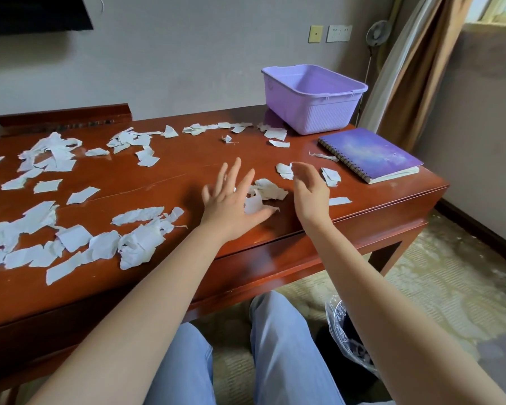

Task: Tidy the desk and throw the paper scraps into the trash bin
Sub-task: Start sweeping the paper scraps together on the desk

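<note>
Paper scraps [73, 238] cover most of the desk [173, 182], so by my reading the job has barely begun. The thickest drifts lie on the left half, a ragged line runs along the back edge, and smaller bits sit near the purple basket [319, 112] and beside the spiral notebook [371, 150]. I have both hands over a small cluster [268, 190] near the front edge, right of centre. My left hand [231, 200] is flat with its fingers spread wide and straight, the thumb touching the nearest scrap, and it grips nothing. My right hand [310, 194] stands edge-on on the other side of that cluster, fingers loosely curved, and I see nothing held in it. It looks to me like the start of a sweep to gather this cluster between the two palms. The trash bin [338, 323] stands on the floor below the desk's front edge, to the right of my knees, lined with a clear bag and partly hidden by my right forearm. I cannot tell whether any paper is inside it. Nearly all the gathering and every trip to the bin appear to remain.
</note>
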`<state>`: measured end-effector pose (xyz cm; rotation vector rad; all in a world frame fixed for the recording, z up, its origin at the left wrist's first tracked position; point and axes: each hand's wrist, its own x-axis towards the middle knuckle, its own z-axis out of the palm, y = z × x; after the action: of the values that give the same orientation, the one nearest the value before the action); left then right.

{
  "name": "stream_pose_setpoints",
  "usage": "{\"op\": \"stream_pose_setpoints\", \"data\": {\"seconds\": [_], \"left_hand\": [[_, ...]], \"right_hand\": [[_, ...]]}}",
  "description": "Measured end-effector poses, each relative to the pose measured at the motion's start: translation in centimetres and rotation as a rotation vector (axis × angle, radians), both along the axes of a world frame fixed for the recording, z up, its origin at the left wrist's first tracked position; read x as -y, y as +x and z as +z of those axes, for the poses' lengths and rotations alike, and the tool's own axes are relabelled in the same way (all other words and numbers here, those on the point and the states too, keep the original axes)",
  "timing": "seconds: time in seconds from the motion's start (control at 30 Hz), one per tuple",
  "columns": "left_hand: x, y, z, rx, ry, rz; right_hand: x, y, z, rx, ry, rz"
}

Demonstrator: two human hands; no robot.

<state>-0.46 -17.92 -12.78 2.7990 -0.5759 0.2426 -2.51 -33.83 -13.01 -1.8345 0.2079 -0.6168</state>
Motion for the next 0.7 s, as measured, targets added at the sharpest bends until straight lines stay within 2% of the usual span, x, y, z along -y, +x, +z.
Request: {"op": "stream_pose_setpoints", "data": {"seconds": [0.1,0.17,0.23,0.3,0.33,0.53,0.7], "left_hand": [[1.2,1.0,-0.3,-0.074,0.045,0.000],[1.3,1.6,-0.4,-0.109,0.055,0.029],[1.2,1.8,-0.5,-0.126,0.053,0.034],[1.2,1.8,-0.7,-0.107,0.027,0.032],[1.2,1.7,-0.8,-0.085,0.010,0.033],[1.0,2.0,-0.9,0.018,-0.034,0.044],[0.9,1.8,-1.1,0.079,-0.016,0.150]], "right_hand": [[0.9,1.8,0.7,-0.128,-0.339,-0.073],[1.8,3.5,0.8,-0.244,-0.551,-0.198],[2.3,4.9,0.4,-0.437,-0.656,-0.326],[2.0,5.6,-0.3,-0.601,-0.655,-0.347],[1.7,6.0,-0.7,-0.623,-0.667,-0.329],[0.8,7.8,-0.3,-0.393,-0.707,-0.152],[0.8,9.0,0.2,-0.488,-0.717,-0.248]]}}
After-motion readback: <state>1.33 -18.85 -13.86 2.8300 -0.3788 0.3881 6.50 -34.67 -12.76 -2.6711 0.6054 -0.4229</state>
